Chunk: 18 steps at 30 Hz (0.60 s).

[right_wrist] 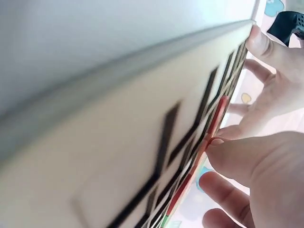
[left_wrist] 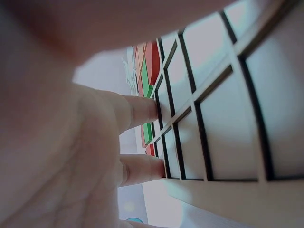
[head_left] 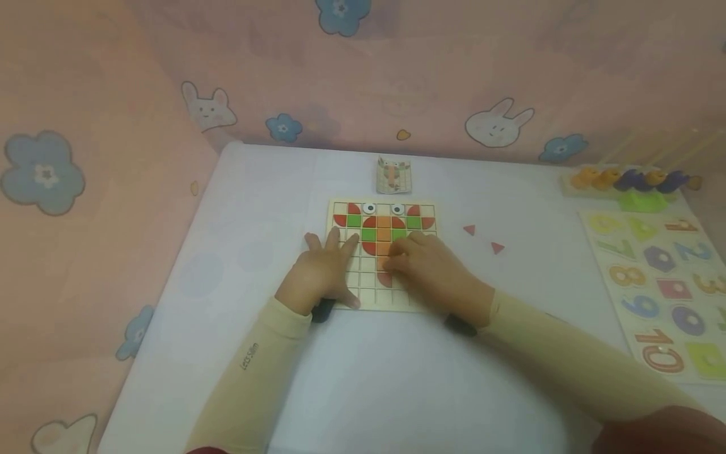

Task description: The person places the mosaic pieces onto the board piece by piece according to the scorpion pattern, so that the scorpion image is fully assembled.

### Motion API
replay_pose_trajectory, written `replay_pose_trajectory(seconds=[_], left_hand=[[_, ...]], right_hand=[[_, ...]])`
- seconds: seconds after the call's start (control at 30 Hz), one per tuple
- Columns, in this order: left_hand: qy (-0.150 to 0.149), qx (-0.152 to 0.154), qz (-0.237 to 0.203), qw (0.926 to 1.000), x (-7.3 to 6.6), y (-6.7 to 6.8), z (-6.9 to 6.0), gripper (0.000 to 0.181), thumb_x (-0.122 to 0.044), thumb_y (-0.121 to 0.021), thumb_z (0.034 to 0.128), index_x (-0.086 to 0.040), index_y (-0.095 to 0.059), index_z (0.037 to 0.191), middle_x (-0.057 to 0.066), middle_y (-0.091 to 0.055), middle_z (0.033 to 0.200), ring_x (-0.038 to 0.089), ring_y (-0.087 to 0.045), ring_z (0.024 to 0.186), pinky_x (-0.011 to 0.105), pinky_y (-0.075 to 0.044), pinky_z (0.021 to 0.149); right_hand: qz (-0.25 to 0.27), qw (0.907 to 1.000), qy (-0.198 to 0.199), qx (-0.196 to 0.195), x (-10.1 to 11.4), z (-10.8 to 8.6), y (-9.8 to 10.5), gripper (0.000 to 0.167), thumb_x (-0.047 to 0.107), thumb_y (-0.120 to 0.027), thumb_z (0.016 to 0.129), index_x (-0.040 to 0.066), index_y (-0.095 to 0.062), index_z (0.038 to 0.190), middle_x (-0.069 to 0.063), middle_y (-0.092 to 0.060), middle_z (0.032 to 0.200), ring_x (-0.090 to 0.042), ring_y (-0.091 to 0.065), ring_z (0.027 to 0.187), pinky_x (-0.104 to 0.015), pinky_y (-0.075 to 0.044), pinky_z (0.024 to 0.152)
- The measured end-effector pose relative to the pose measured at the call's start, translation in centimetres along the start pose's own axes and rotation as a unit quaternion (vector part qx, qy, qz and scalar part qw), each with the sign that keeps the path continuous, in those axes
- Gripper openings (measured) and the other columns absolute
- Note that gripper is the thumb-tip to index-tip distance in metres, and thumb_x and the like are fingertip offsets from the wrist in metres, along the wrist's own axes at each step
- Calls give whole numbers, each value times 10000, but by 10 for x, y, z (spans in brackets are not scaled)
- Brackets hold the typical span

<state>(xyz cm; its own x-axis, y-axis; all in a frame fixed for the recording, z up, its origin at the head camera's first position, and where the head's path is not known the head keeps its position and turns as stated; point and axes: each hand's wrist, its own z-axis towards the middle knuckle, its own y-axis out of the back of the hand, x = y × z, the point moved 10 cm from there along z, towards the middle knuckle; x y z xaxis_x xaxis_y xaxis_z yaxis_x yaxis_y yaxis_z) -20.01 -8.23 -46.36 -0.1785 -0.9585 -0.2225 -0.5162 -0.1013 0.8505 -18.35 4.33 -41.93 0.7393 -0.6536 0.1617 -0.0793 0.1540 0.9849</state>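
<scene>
A cream grid board (head_left: 365, 299) lies on the table, with red quarter-round, green square and orange square tiles (head_left: 384, 234) and two eye tiles (head_left: 369, 208) set in its cells. My left hand (head_left: 320, 271) rests spread on the board's left side, fingertips on the grid and thumb at the near edge. Over the board's right half, my right hand (head_left: 433, 271) pinches a small reddish tile (right_wrist: 219, 138), mostly hidden, beside the orange column. Its thumb and fingertips touch or nearly touch the board. The hand covers several cells there.
A small pattern card (head_left: 394, 176) lies behind the board. Two red triangle tiles (head_left: 497, 248) lie on the table to its right. Farther right are a number puzzle board (head_left: 624, 315) and a pegged stand with orange and purple pieces (head_left: 632, 180). A patterned pink wall (head_left: 397, 82) borders the table.
</scene>
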Motion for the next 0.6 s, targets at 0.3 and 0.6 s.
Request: replay_pose_trajectory(seconds=[0.3, 0.6], left_hand=[[-10, -76, 43, 10000, 1, 0, 1, 1330, -521, -994, 674, -206, -223, 1711, 207, -210, 1680, 580, -219, 1426, 463, -595, 854], [-13, -52, 34, 10000, 0, 0, 0, 1330, -521, -994, 673, -205, -224, 1710, 210, -200, 1688, 587, -209, 1433, 479, -597, 848]], right_hand=[[384, 9981, -409, -247, -18, 4, 7, 132, 172, -711, 1001, 147, -788, 1106, -33, -692, 1106, -279, -616, 1031, -441, -516, 935], [925, 9549, -2820, -48, -125, -44, 34, 299, 249, -617, 1065, 77, -702, 1295, -143, -640, 1350, -376, -472, 1330, -587, -347, 1152]])
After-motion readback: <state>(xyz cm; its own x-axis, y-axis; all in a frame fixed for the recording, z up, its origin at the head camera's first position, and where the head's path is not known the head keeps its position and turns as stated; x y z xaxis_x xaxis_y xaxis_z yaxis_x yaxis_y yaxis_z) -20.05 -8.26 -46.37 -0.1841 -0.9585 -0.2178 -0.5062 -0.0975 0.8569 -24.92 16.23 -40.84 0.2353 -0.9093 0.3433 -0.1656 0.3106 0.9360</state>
